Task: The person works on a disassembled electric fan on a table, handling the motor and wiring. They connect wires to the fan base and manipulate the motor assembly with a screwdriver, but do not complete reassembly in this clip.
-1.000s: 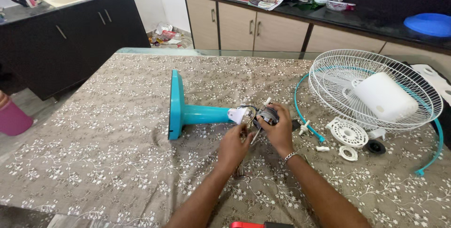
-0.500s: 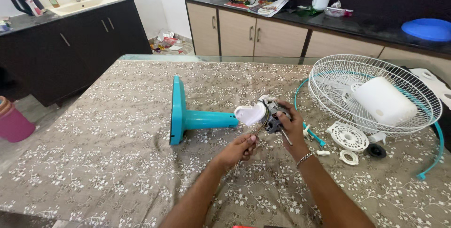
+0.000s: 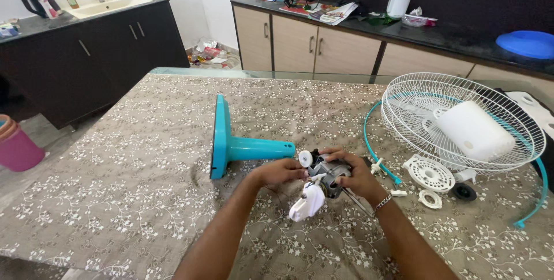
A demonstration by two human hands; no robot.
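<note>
Both hands, left hand (image 3: pixel 281 172) and right hand (image 3: pixel 356 177), close around my grey metal fan motor (image 3: pixel 329 176), steadying it beside the teal plastic fan stand (image 3: pixel 239 144) on the counter (image 3: pixel 115 199).

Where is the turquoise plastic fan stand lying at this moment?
In the head view, the turquoise plastic fan stand lies on its side on the floral tablecloth, just left of the left hand.

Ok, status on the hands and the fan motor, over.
Both hands, left and right, grip the motor. White cover hangs below it. Teal stand lies beside; nothing in the way.
</note>
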